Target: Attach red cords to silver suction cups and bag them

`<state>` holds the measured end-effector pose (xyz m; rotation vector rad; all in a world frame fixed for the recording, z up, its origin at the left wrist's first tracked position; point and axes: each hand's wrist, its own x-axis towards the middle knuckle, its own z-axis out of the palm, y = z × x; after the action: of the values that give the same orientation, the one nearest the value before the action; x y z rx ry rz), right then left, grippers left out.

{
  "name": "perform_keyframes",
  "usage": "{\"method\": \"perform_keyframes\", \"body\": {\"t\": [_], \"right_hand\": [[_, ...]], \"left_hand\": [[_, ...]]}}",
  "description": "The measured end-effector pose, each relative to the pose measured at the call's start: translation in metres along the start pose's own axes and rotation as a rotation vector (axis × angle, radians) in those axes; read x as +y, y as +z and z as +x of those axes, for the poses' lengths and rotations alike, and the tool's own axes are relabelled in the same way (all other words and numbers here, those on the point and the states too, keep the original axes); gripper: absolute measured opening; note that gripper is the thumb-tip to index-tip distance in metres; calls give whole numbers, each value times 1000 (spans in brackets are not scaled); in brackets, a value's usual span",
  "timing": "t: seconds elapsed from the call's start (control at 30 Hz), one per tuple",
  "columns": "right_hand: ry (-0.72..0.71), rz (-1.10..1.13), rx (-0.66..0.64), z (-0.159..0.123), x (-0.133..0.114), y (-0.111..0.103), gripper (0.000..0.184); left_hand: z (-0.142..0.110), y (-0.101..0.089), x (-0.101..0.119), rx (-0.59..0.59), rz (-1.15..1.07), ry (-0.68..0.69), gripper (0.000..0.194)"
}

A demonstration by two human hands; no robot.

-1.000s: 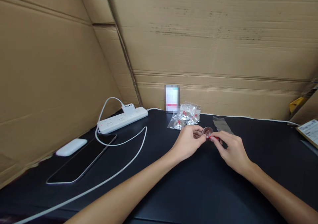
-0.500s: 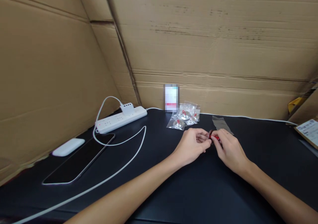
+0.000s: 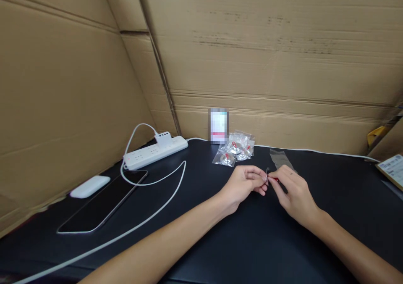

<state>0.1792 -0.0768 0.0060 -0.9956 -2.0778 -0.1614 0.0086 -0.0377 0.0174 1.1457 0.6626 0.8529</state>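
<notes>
My left hand [image 3: 244, 185] pinches a thin metal disc [image 3: 267, 177], which stands nearly edge-on to me. From the disc's other side, my right hand [image 3: 291, 191] grips a red cord [image 3: 274, 179] between thumb and fingers. Most of the cord is hidden by those fingers. Just behind the right hand lies a flat clear plastic bag [image 3: 281, 159]. Farther back and to the left are several clear bags [image 3: 236, 148] holding shiny round metal discs with red cords.
A small upright screen [image 3: 218, 126], blurred, leans near the cardboard wall [image 3: 267, 74]. On the left are a white power strip [image 3: 147, 154], a looping white cable [image 3: 171, 198], a black phone [image 3: 103, 204] and a white case [image 3: 90, 187]. A labelled box [image 3: 392, 166] stands at right.
The disc has turned to a more edge-on angle between my hands. My left fingers have straightened somewhat along it. The whole view has shifted slightly.
</notes>
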Motion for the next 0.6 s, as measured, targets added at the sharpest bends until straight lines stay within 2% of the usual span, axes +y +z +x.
{"method": "perform_keyframes", "body": {"t": [0.2,0.4,0.47,0.6], "right_hand": [[97,129,74,4,-5,-3,14],[147,202,23,6,-4,-6,12],[176,245,8,5,-5,-5,18],[274,339,20,2,-9,-3,49]], "left_hand": [[0,0,5,-32,-9,-17,7],[1,-1,10,-92,5,-20,4],[2,-1,9,-95,25,-12,3],[3,0,5,-86,97,-7,3]]}}
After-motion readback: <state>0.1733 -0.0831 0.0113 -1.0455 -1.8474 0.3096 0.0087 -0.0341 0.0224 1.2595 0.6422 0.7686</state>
